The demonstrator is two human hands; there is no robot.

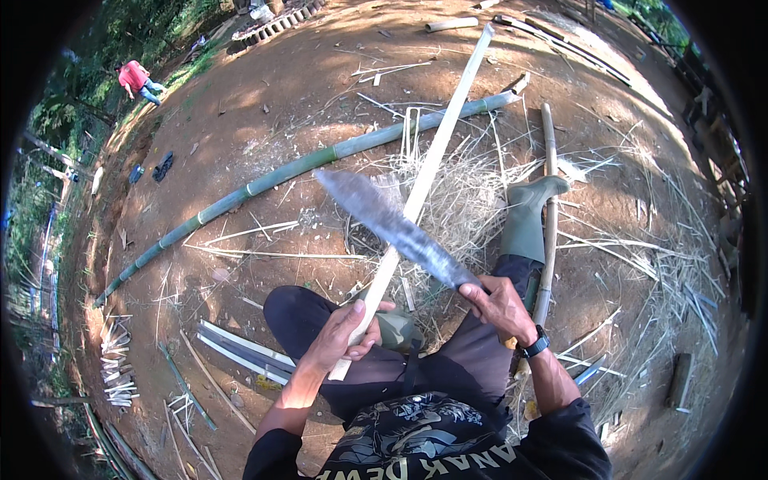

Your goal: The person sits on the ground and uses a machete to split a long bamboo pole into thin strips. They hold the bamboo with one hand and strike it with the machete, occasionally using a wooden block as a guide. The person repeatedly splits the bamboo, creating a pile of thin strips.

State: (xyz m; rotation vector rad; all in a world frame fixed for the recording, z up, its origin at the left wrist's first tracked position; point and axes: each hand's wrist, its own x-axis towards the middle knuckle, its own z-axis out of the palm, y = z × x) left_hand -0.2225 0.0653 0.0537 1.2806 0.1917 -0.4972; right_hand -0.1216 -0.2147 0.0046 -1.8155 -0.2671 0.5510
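My left hand (350, 332) is wrapped round the lower end of a long, pale split bamboo strip (438, 148), which slants up and away to the right. In my right hand (500, 307) is the handle of a machete (388, 224) with a broad, worn grey blade. The blade points up and left and crosses over the strip, a little above my left hand. Whether its edge touches the strip I cannot tell. Most of the machete's handle is hidden by my fingers.
A long green bamboo pole (280, 174) lies across the ground ahead. Thin shavings (460, 204) are heaped beyond my knees. My booted leg (528, 220) stretches forward beside a brown pole (550, 168). Split strips (244, 348) lie at left. Another person (138, 80) is far left.
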